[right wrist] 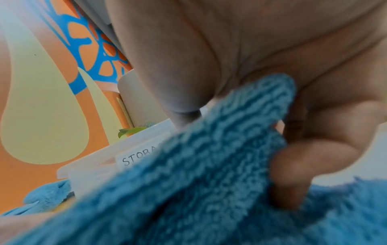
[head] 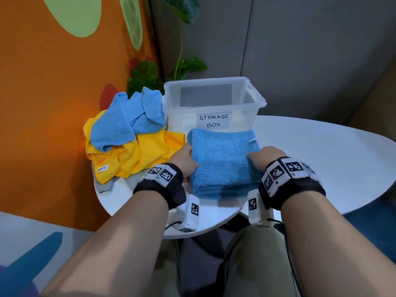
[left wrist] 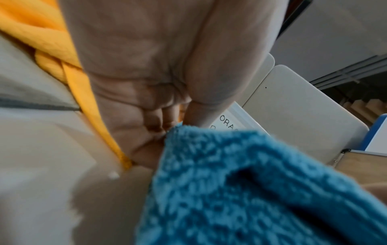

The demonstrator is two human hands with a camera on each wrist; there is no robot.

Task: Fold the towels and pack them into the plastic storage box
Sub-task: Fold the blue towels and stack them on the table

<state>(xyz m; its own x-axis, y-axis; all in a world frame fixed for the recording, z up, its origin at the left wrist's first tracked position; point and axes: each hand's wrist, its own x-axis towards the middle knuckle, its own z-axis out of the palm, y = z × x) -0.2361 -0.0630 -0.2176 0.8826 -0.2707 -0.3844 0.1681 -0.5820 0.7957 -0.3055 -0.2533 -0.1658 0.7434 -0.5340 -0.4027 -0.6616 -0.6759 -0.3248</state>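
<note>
A folded blue towel point(head: 222, 161) lies on the white table point(head: 310, 151) just in front of the clear storage box point(head: 212, 101), which looks empty. My left hand point(head: 184, 161) holds the towel's left edge, fingers tucked under it and thumb on top; the left wrist view shows the same blue towel point(left wrist: 251, 190) against the curled fingers point(left wrist: 159, 122). My right hand point(head: 263, 157) grips the towel's right edge. In the right wrist view the blue towel point(right wrist: 209, 174) is pinched between thumb and fingers point(right wrist: 297, 174).
A heap of unfolded towels lies left of the box: blue ones point(head: 128, 116) on top of yellow ones point(head: 137, 155), with a grey one point(head: 107, 186) underneath. An orange wall point(head: 53, 93) stands close on the left. A plant point(head: 150, 76) rises behind the heap.
</note>
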